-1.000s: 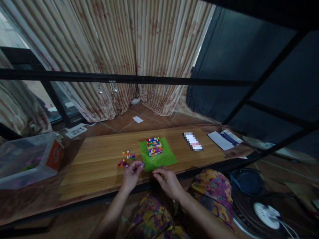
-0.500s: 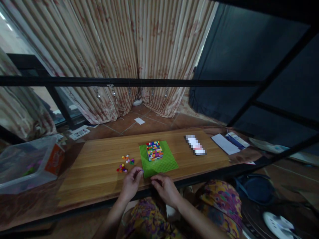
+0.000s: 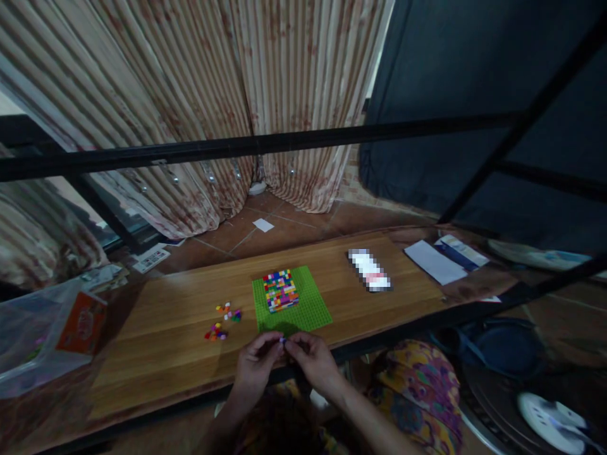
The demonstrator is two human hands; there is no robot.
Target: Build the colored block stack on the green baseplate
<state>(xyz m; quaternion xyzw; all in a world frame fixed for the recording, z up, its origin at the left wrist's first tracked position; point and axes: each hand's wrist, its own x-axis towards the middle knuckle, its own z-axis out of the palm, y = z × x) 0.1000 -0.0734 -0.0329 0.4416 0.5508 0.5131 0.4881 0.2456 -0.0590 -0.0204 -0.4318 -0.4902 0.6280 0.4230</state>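
Observation:
My left hand point(image 3: 256, 363) and my right hand point(image 3: 313, 363) meet at the near edge of the green baseplate point(image 3: 313, 309). Between their fingertips is a small purple-white toy brick point(image 3: 282, 340), pinched from both sides; its exact shape is too small to tell. On the baseplate stands a block of stacked multicoloured bricks point(image 3: 281, 292). To the left, several loose bricks point(image 3: 232, 313) lie in two small groups on the wooden board.
A pixelated phone-like object point(image 3: 370, 270) lies on the right of the wooden board point(image 3: 175, 322). A clear plastic box point(image 3: 38, 341) with an orange label stands at the left. Papers point(image 3: 436, 262) lie at the right end, and a dark metal bar point(image 3: 199, 149) crosses beyond the board.
My hands have come together, and the right fingers now touch the small brick that was at my left fingertips. The view has tilted and shifted a little.

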